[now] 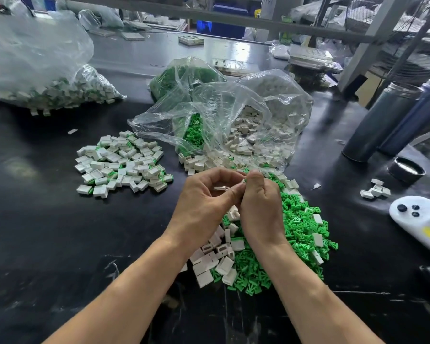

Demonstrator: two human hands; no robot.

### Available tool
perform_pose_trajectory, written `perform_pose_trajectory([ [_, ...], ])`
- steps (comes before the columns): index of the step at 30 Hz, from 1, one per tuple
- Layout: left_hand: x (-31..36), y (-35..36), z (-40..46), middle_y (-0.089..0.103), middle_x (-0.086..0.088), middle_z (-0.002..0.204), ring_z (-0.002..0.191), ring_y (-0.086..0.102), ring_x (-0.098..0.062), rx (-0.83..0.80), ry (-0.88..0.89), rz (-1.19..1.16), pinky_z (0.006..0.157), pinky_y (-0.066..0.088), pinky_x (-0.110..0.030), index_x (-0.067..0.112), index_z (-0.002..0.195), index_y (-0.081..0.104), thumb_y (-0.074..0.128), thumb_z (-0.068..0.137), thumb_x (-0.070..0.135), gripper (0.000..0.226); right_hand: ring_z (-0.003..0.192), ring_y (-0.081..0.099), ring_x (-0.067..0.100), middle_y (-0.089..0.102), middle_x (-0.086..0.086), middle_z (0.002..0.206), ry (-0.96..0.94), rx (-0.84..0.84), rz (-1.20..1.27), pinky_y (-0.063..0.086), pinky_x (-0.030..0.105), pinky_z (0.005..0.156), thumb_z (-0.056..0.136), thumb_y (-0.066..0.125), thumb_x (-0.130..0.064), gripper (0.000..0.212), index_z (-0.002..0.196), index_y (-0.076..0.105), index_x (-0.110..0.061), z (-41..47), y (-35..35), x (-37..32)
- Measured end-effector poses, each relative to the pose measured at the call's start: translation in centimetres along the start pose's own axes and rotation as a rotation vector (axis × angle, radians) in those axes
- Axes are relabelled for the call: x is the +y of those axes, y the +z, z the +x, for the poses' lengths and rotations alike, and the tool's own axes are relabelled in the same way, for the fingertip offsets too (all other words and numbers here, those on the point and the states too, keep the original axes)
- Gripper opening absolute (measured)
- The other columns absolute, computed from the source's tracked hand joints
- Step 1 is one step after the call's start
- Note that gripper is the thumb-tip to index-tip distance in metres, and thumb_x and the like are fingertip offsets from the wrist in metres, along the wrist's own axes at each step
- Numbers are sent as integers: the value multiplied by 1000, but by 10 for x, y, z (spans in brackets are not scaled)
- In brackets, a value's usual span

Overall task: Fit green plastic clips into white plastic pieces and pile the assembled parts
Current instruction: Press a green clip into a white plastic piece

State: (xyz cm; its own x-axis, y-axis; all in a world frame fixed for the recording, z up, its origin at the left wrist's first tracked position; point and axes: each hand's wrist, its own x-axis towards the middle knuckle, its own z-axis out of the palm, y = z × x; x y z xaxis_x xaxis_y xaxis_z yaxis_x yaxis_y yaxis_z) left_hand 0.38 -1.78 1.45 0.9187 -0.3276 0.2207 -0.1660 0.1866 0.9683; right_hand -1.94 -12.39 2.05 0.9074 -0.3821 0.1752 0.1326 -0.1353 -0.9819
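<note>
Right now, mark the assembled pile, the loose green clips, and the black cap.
assembled pile (124,163): head view, middle of the heap.
loose green clips (301,227): head view, upper right of the heap.
black cap (406,169): head view, its top rim.

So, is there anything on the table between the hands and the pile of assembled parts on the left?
Nothing visible. Bare black table lies between the left hand and the assembled pile. The plastic bags sit farther back, off that path.

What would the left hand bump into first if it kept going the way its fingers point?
Most likely the right hand, already against the left hand over the green clips. Depth is hard to judge.
</note>
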Motion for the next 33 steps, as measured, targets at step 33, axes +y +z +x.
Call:
perform_pose_trajectory([
  [33,-1,-16,2,77,0,86,76,70,-5,126,14,149,70,55,-18,11,98,75,78,89,10,10,76,67,5,74,-8,85,-111,-125,-149,52,21,68,99,70,-32,9,96,74,-25,4,-27,8],
])
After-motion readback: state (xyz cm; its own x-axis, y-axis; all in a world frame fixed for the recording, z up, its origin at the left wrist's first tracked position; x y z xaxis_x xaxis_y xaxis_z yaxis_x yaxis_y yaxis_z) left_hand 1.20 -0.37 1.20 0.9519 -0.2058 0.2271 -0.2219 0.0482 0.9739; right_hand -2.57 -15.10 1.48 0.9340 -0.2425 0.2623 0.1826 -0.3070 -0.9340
